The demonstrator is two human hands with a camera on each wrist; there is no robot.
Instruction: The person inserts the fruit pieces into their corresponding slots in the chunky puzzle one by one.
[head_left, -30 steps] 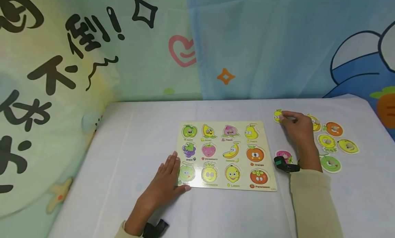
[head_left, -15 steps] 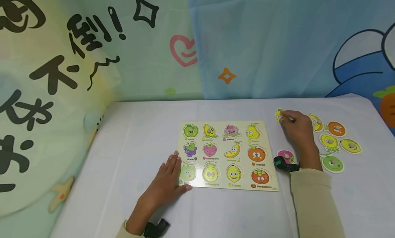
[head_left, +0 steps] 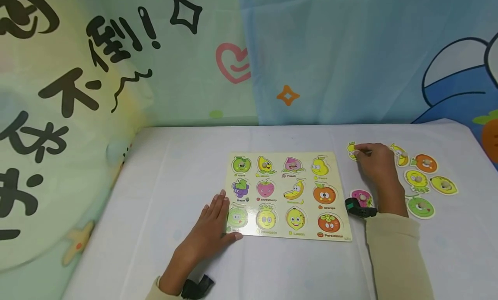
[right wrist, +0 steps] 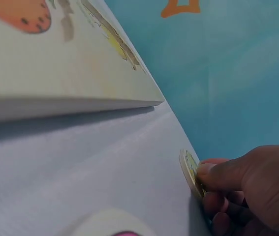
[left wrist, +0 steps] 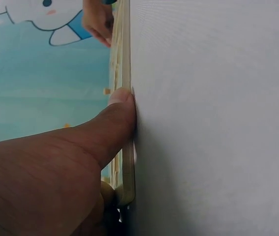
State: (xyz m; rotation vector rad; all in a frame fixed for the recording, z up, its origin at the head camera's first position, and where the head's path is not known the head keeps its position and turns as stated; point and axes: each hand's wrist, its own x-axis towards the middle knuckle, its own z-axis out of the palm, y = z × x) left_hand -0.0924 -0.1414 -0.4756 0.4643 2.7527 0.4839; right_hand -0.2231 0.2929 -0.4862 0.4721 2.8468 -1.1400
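Under my left hand (head_left: 208, 228) is the lower left corner of a fruit puzzle board (head_left: 281, 220). Its fingers lie straight along the left side, and the thumb (left wrist: 114, 118) presses the near edge. My right hand (head_left: 377, 164) pinches a small yellow fruit-shaped puzzle piece (head_left: 351, 151) beyond the board's upper right corner. In the right wrist view, thumb and fingers grip this piece (right wrist: 188, 169), which stands tilted on its edge at the cloth. The fingers partly hide it, so its kind of fruit is unclear.
Several loose pieces lie right of the board: a banana (head_left: 400, 155), an orange (head_left: 425, 163), a pineapple (head_left: 417, 180), a lemon (head_left: 444, 185), a green round fruit (head_left: 421, 207) and a pink one (head_left: 362, 198). A printed cloth backdrop (head_left: 330, 53) rises behind the white table (head_left: 175, 183).
My right hand has shifted slightly nearer to me, with the yellow piece between its fingers. The left hand stays on the board's corner. The head view has shifted a little.
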